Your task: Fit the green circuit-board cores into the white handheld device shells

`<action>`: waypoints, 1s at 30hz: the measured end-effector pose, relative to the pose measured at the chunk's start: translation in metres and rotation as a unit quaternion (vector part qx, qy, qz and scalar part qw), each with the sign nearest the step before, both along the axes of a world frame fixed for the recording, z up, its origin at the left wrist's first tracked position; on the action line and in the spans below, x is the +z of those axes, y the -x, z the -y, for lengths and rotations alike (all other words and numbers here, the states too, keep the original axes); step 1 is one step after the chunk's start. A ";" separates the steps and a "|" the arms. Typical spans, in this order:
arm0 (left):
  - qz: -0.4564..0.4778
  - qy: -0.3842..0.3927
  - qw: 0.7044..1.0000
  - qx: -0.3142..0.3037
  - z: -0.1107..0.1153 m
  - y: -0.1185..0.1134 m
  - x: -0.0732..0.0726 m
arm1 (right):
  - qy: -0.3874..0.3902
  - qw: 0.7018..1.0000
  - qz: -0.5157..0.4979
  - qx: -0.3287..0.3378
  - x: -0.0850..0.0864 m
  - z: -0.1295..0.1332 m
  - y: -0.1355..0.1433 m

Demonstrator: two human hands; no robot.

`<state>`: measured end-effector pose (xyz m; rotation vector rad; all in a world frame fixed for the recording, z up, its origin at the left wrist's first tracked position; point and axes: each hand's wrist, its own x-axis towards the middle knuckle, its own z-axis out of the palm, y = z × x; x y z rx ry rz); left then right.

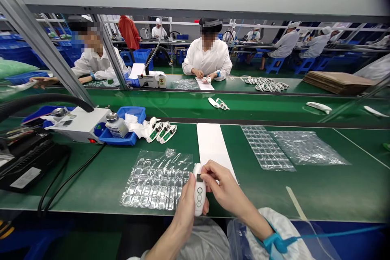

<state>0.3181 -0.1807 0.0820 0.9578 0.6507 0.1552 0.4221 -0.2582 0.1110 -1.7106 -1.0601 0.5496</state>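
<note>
My left hand [188, 200] is wrapped around a slim white handheld device [199, 195], held upright just above the front edge of the green bench. A small dark display and three round buttons face me. My right hand [224, 187] is closed in a pinch at the display's right side; whatever lies between its fingertips is too small or hidden to make out. Left of the hands lies a clear plastic sheet of square pockets [155, 183]. Behind the device, a white paper strip [213, 142] rests on the bench.
Open device halves with green boards [163, 132] lie beside a blue tray [122, 140] holding a bottle [116, 125]. A white box [81, 126] and cables stand left. More plastic sheets [268, 148] lie right. Across the green conveyor [170, 103], co-workers sit. A blue wrist cord [335, 233] trails right.
</note>
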 end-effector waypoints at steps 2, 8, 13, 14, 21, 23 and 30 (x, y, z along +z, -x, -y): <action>-0.005 -0.004 1.000 0.003 0.000 0.000 -0.001 | 0.003 1.000 0.001 0.000 -0.001 0.000 0.000; -0.006 -0.011 1.000 0.009 0.000 0.003 -0.003 | 0.005 0.999 0.042 -0.011 -0.002 0.000 0.003; 0.017 -0.092 0.996 0.008 0.000 0.003 -0.008 | 0.001 0.997 -0.073 -0.024 -0.015 -0.002 0.008; 0.020 -0.103 0.994 0.011 -0.001 0.003 -0.009 | -0.008 0.993 -0.115 -0.029 -0.018 -0.003 0.010; 0.014 -0.123 0.992 0.008 -0.007 0.006 -0.017 | -0.061 0.988 -0.137 -0.029 -0.021 -0.011 0.012; 0.007 -0.178 0.984 -0.013 -0.010 0.008 -0.016 | -0.051 0.995 -0.086 0.008 -0.015 -0.013 0.011; -0.013 -0.339 0.940 0.043 -0.036 0.009 0.008 | -0.018 1.000 0.014 0.007 -0.002 -0.034 -0.042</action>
